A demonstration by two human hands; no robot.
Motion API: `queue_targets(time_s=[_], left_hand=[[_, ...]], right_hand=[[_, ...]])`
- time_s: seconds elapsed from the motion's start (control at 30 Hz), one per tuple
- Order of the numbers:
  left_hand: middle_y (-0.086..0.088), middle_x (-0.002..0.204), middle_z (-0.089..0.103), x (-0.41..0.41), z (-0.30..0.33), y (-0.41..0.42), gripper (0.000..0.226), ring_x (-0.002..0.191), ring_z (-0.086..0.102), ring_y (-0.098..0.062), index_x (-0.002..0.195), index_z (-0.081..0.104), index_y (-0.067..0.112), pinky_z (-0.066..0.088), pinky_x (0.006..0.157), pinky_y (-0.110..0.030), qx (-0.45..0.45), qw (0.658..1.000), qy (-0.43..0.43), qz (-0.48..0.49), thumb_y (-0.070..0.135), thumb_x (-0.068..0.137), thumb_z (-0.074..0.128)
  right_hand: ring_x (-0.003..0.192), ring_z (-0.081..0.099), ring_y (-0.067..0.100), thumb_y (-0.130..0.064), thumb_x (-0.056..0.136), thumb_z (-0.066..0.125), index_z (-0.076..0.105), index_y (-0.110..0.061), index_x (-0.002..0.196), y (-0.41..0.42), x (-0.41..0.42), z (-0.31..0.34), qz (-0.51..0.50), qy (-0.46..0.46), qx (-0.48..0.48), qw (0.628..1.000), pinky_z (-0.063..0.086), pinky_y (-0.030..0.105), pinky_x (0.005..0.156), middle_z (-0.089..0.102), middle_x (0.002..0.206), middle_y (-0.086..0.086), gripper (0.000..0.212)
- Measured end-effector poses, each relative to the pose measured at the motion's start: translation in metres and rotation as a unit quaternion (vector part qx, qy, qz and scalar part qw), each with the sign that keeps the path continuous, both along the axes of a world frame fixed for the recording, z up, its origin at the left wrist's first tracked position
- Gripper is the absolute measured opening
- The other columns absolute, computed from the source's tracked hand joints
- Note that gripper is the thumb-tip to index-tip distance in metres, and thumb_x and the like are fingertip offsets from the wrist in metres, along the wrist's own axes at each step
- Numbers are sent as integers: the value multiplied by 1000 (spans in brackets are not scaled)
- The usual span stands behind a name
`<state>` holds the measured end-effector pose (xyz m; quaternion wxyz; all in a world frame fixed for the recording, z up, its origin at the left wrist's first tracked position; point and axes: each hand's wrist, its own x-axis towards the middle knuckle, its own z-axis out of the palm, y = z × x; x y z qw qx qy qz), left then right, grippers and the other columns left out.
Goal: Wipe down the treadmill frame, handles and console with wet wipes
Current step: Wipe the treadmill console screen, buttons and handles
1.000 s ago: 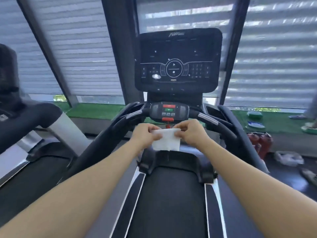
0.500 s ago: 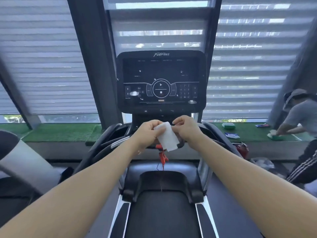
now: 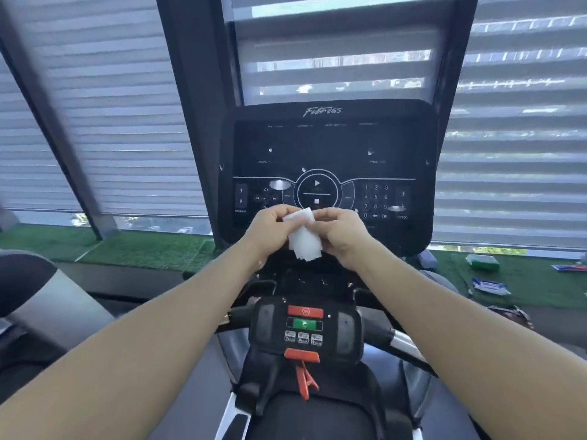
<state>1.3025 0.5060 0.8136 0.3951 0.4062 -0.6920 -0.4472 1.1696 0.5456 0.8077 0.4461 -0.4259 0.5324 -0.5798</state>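
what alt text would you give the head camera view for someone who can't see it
Seen from above, the left hand and right hand together pinch a folded white wet wipe in front of the dark treadmill console. Below sit a small control panel and a red safety clip; slatted blinds fill the background.

Striped window blinds (image 3: 95, 122), green artificial turf ledge (image 3: 143, 249), packets (image 3: 487, 285) on turf at right

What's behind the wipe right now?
Behind the white wipe, pinched by the left hand and right hand, is the console: its lower edge and stop button area. The hands and wipe cover whatever is printed there.
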Motion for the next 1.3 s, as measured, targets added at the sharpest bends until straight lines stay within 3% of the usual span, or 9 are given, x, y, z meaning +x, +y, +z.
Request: queue_targets(time_s=[0.23, 0.43, 0.57, 0.67, 0.8, 1.0, 1.13, 1.23, 1.3], left_hand=[[-2, 98, 68, -22, 4, -55, 29, 90, 63, -13, 113, 60, 8, 49, 90, -26, 221, 965, 94, -103, 27, 91, 60], [-2, 87, 69, -39, 16, -110, 14, 70, 66, -8, 107, 59, 6, 53, 60, -17, 210, 959, 140, -129, 8, 93, 56], [-12, 102, 63, -39, 26, -150, 21, 78, 63, -16, 115, 51, 5, 54, 60, -21, 197, 958, 136, -159, 5, 94, 54], [-10, 92, 67, -36, 35, -174, 14, 73, 66, -17, 107, 53, 3, 55, 62, -23, 213, 943, 135, -216, 0, 94, 50], [-2, 77, 72, -32, 44, -202, 25, 65, 69, -9, 94, 62, 6, 56, 63, -19, 214, 920, 123, -305, -11, 92, 43], [-7, 74, 69, -48, 46, -216, 26, 65, 68, -12, 90, 60, 3, 58, 70, -22, 228, 910, 207, -278, -14, 89, 41], [-17, 98, 56, -81, 49, -206, 16, 86, 60, -23, 98, 58, -2, 58, 73, -29, 291, 871, 330, -219, 8, 93, 47], [-14, 106, 57, -107, 57, -191, 40, 88, 59, -20, 119, 58, 0, 57, 69, -24, 297, 890, 288, -194, 28, 90, 61], [-10, 99, 61, -123, 69, -180, 30, 80, 59, -15, 111, 62, 5, 56, 71, -22, 278, 904, 252, -205, 24, 88, 64]], right_hand=[[66, 63, 20, 3, 88, 59, 60, -10, 80, -62, -26, 10, -70, -72, -2, 995, 55, 40, 71, 65, 75, 7, 15], [64, 62, 15, -2, 91, 58, 58, -8, 85, -98, -29, 22, -126, -65, -34, 989, 52, 27, 54, 65, 79, 7, 8], [74, 65, 16, -4, 90, 60, 59, -11, 90, -118, -25, 28, -114, -56, -23, 992, 53, 26, 65, 67, 84, 4, 7], [70, 66, 16, 7, 86, 60, 61, -9, 89, -131, -20, 35, -140, -35, -43, 989, 55, 27, 64, 66, 83, 6, 16], [70, 64, 21, 15, 82, 60, 64, -3, 83, -150, -18, 44, -164, 12, -95, 982, 57, 27, 61, 63, 82, 13, 19], [63, 62, 17, 16, 78, 61, 71, -18, 57, -166, -47, 56, -154, 195, -138, 959, 53, 29, 65, 67, 69, 1, 41], [70, 59, 13, 20, 75, 53, 67, -24, 49, -170, -79, 59, -175, 251, -174, 936, 48, 25, 67, 62, 78, -5, 53], [73, 57, 12, 20, 72, 49, 65, -24, 51, -167, -100, 71, -188, 279, -194, 922, 45, 22, 69, 59, 81, -1, 50], [75, 57, 10, 19, 72, 48, 65, -22, 54, -166, -111, 84, -201, 285, -202, 915, 45, 17, 67, 58, 84, -1, 47]])
